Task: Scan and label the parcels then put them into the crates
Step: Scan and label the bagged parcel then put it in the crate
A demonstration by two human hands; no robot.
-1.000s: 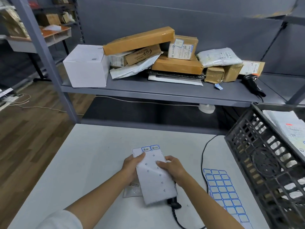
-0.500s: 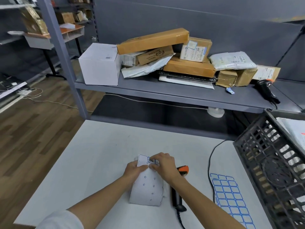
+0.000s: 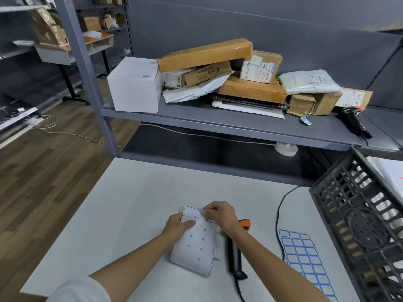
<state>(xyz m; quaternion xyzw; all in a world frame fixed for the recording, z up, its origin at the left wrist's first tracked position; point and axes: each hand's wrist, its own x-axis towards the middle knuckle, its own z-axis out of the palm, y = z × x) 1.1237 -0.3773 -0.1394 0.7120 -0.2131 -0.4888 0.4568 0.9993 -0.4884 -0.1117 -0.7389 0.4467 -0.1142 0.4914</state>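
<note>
A nearly used-up white label sheet (image 3: 197, 243) lies tilted on the white table (image 3: 130, 203). My left hand (image 3: 177, 225) holds its left edge, thumb pressed on the paper. My right hand (image 3: 220, 215) pinches a blue-bordered label (image 3: 211, 219) at the sheet's top right corner. A small flat parcel (image 3: 218, 249) peeks out from under the sheet's right side. A black barcode scanner with an orange tip (image 3: 235, 253) lies just right of it. A black crate (image 3: 359, 225) stands at the right, holding white parcels (image 3: 390, 175).
A full sheet of blue-bordered labels (image 3: 303, 258) lies between scanner and crate. The grey shelf (image 3: 218, 125) behind the table carries a white box (image 3: 135, 86), several brown cartons and white mailers, and a second scanner (image 3: 353, 123). A black cable (image 3: 281, 205) runs across the table.
The label sheet was pulled nearer and tilted, uncovering the scanner. My right hand went from the sheet's side to its top corner and now pinches a label there.
</note>
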